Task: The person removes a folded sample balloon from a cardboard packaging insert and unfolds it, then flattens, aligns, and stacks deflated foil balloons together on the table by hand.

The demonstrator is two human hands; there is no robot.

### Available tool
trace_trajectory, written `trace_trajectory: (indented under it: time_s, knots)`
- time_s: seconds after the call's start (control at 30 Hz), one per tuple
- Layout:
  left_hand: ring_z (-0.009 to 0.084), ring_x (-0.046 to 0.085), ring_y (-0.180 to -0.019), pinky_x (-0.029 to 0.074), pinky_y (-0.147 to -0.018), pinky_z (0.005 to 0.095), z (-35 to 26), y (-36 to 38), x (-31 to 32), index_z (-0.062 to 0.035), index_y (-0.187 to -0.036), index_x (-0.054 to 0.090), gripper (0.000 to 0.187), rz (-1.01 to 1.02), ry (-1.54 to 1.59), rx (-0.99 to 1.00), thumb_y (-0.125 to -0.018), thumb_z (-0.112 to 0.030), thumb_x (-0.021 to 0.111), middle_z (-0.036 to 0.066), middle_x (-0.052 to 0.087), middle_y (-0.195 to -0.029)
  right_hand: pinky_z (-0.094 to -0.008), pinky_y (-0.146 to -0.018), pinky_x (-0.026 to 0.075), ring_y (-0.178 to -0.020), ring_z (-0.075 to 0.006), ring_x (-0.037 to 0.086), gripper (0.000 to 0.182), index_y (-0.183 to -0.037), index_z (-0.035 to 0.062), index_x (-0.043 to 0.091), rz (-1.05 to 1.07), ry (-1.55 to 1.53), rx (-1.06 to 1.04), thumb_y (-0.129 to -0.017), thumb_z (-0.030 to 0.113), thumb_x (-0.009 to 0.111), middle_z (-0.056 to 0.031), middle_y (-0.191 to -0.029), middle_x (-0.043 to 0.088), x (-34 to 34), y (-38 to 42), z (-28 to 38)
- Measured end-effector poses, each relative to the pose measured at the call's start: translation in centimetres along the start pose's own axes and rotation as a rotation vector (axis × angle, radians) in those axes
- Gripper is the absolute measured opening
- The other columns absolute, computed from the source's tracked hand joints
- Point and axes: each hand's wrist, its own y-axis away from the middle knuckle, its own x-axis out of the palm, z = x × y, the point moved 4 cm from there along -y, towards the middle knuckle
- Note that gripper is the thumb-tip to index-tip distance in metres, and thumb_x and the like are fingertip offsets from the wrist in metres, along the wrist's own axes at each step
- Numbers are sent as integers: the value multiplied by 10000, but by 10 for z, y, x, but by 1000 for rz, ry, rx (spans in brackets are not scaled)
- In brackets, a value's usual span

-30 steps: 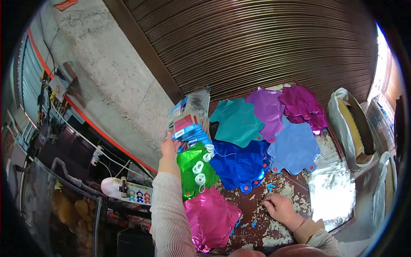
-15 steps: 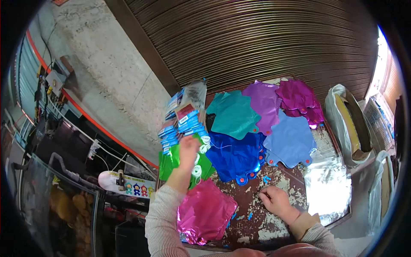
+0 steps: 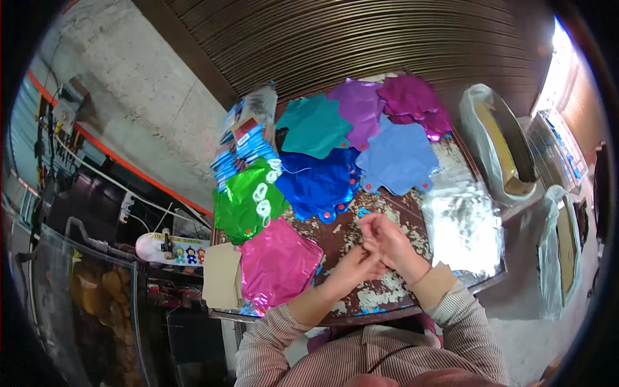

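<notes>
My left hand [image 3: 351,267] and my right hand [image 3: 387,240] meet over the worn brown table [image 3: 361,300], fingertips touching. Whether anything small sits between the fingers is hidden. Around them lie flat shiny foil pieces: pink [image 3: 277,261] just left of my hands, green [image 3: 242,206] with white string coils [image 3: 262,193] on it, dark blue [image 3: 316,187], light blue [image 3: 396,158], teal [image 3: 313,126], purple [image 3: 358,109], magenta [image 3: 412,100] and silver [image 3: 461,222]. A stack of blue packets [image 3: 242,145] stands at the table's far left corner.
A ribbed brown shutter [image 3: 361,39] closes the far side, a concrete wall [image 3: 148,97] the left. White plastic bags [image 3: 496,138] stand right of the table. A cardboard piece [image 3: 222,284] hangs at the table's left edge, above a small decorated board [image 3: 171,248].
My left hand left the blue packet stack and came down to meet my right hand at the table's middle. The view tilted down, showing my striped sleeves.
</notes>
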Motion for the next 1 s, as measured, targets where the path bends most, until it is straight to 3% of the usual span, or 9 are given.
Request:
trace_trajectory:
  time_s: [0.2,0.33,0.43,0.5,0.53,0.6,0.67,0.77,1.0]
  knots:
    - [85,483,-542,366,-495,196,-10,77,-23,-42,-806,596,201,-91,-470,104,-953,-160,526,5,544,-626,-192,-516,318,-575,-84,406,336,-1036,29,595,-181,-63,100,-996,330,452,-2,-729,509,-12,1,-2]
    - [63,463,-533,358,-489,194,4,181,-60,-79,-956,702,209,-273,-734,-428,-897,-266,630,-21,611,-674,-188,-513,323,-567,-81,419,312,-1003,41,606,-205,16,77,-987,327,483,7,-712,522,-20,-3,-5]
    - [117,560,-585,436,-543,215,52,247,-104,-61,-1049,700,271,-476,-617,-587,-864,-254,654,25,688,-794,-188,-507,330,-558,-78,422,288,-986,47,613,-142,83,85,-976,317,512,8,-703,528,-27,-4,-18]
    - [188,574,-628,471,-601,264,68,273,-103,-26,-1042,685,279,-158,-1576,29,-855,-230,647,49,680,-805,-189,-510,334,-562,-78,426,271,-983,49,611,-155,147,93,-975,302,515,5,-707,529,-32,-4,-25]
    - [188,574,-628,471,-601,264,83,283,-119,-26,-1042,685,279,-160,-1569,33,-855,-230,647,49,680,-805,-189,-512,338,-565,-78,430,253,-980,50,608,-165,207,104,-974,287,518,3,-711,530,-34,-4,-29]
    - [312,597,-987,441,-892,328,65,282,-107,-4,-1319,479,512,-97,-1277,-776,-895,-278,562,206,641,-1051,-189,-516,347,-572,-78,438,217,-975,54,603,-176,337,131,-972,256,524,-2,-718,533,-35,-4,-37]
    - [240,600,-696,489,-652,312,31,280,-86,-54,-1099,657,343,-423,-1178,-331,-831,-269,653,81,674,-845,-190,-522,351,-579,-79,441,197,-970,55,599,-177,388,138,-969,239,528,-4,-721,532,-37,-3,-42]
    - [256,601,-690,481,-626,341,31,260,-92,-69,-1021,678,326,-359,-1348,-140,-810,-317,673,103,667,-827,-194,-539,364,-598,-81,450,137,-955,58,589,-178,503,126,-961,186,539,-10,-729,531,-39,-4,-43]
    - [298,603,-660,459,-578,382,66,256,-109,-59,-846,701,272,-130,-1530,-21,-819,-326,663,109,657,-761,-199,-549,375,-608,-87,457,105,-943,54,577,-174,551,188,-956,152,540,-19,-744,536,-31,7,-37]
